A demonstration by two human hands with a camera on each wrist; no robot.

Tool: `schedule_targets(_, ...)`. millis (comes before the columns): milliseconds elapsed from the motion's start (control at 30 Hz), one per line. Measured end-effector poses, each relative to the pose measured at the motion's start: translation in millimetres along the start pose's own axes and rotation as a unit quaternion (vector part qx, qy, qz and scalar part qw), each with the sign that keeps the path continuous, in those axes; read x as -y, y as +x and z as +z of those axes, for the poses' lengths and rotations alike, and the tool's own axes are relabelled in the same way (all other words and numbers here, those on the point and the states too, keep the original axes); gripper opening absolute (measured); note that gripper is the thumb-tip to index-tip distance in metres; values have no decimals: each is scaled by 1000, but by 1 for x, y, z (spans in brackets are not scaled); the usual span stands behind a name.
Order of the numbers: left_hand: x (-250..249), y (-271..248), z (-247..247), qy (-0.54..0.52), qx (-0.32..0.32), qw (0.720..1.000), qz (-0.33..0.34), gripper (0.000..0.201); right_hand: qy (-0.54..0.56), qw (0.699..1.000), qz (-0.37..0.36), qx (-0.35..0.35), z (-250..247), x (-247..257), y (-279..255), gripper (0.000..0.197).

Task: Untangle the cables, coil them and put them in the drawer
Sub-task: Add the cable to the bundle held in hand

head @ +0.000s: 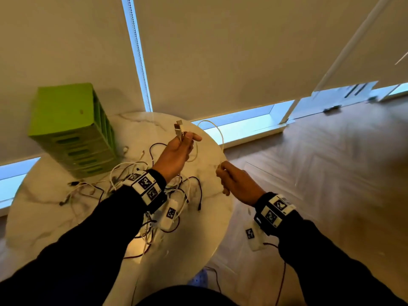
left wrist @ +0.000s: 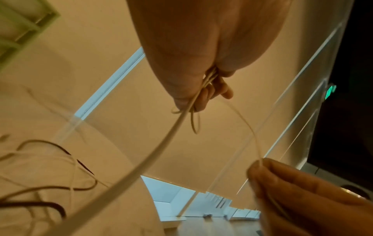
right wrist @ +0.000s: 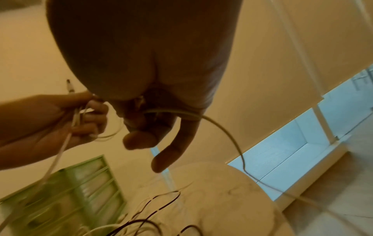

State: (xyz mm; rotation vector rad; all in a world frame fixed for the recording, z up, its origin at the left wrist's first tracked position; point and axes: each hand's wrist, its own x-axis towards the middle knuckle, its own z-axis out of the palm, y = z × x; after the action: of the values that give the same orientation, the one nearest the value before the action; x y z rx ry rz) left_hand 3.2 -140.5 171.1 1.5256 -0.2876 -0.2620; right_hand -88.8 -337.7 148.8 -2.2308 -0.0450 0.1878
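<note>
A: Item one, far left?
B: Tall lime-green plastic drawer tower (head: 72, 129), drawers closed, standing on the round white marble-look table (head: 44, 217), well left of the fingers.

A: Next?
B: Tangle of thin white and dark cables (head: 136, 180), loose on the table, below and just behind the left hand.

A: Left hand?
B: Left hand (head: 176, 153), raised over the table, fingers (left wrist: 203, 99) curled around a thin white cable (head: 217, 131); two plugs stand up above the grip.

A: That cable's run?
B: It arcs up from the left fingers and across to the right.

A: Right hand?
B: Right hand (head: 238, 182), past the table edge, fingertips (left wrist: 260, 167) pinching the same white cable.
</note>
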Motion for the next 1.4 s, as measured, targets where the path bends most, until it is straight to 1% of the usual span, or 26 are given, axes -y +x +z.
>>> schedule_targets(67,0,-1,-8,-4,-10,1000,-1,37,-33,998,37,-34,-12,-17,-2,25)
schedule_targets(100,0,-2,-11,-19,-13,1000,-6,38,-62,995,73,-17,-15,-29,-2,25)
schedule_targets(133,-1,-4,-14,-49,-14,999,-14,39,-105,986,125,28,-16,-41,-2,23)
schedule_targets(167,-1,-5,-16,-89,-11,996,-25,39,-164,964,189,90,-14,-52,-2,22)
schedule_targets(200,-2,-7,-18,-128,-8,991,-35,39,-230,928,252,150,-8,-59,-3,26)
schedule_targets(233,-2,-9,-18,-156,-3,987,-46,39,-287,894,295,178,-1,-63,-3,41)
schedule_targets(267,-1,-12,-17,-169,2,984,-53,39,-315,885,301,167,8,-63,-2,60)
schedule_targets(300,0,-14,-17,-175,6,983,-57,39,-318,901,266,130,18,-57,1,78)
schedule_targets(333,1,-16,-16,-178,10,982,-60,39,-301,928,199,90,27,-45,4,90)
schedule_targets(400,5,-21,-15,-178,11,982,-64,39,-223,971,56,64,45,-10,13,97)
schedule_targets(467,8,-25,-17,-168,4,984,-62,39,-114,989,-15,90,61,23,17,92)
schedule_targets(533,8,-28,-22,-169,-2,984,-56,39,-5,994,-46,98,69,45,16,77)
schedule_targets(633,4,-32,-34,-188,-11,981,-53,41,59,992,-108,9,67,53,12,25)
schedule_targets(667,1,-34,-38,-181,-19,981,-60,42,67,990,-122,-35,64,48,13,17)
schedule_targets(767,-1,-39,-49,-148,-19,985,-91,47,39,987,-104,-112,54,22,21,29)
schedule_targets(833,-3,-43,-54,-127,-2,986,-107,49,-22,996,-32,-83,46,-3,25,31)
schedule_targets(900,-4,-47,-59,-96,-9,990,-105,50,-83,994,71,27,40,-27,25,30)
schedule_targets(967,-6,-50,-65,-75,-33,992,-93,48,-160,962,151,163,40,-41,21,25)
schedule_targets(1000,-7,-51,-67,-81,-38,992,-89,47,-201,941,164,216,41,-43,19,31)
schedule_targets(1033,-8,-52,-69,-100,-36,991,-86,46,-222,933,149,241,44,-43,21,47)
schedule_targets(1100,-11,-53,-67,-153,-13,985,-77,44,-177,957,66,219,52,-25,25,77)
schedule_targets(1167,-14,-55,-62,-199,2,978,-65,42,-59,980,-19,188,65,2,32,91)
schedule_targets(1233,-18,-58,-58,-227,8,973,-48,38,38,979,-59,191,84,30,39,98)
schedule_targets(1300,-25,-62,-58,-236,15,971,-41,34,81,968,-77,223,104,58,42,90)
schedule_targets(1333,-27,-64,-60,-235,19,971,-41,33,103,961,-80,243,112,68,42,78)
schedule_targets(1400,-31,-65,-69,-224,40,973,-41,33,165,945,-56,276,119,83,43,40)
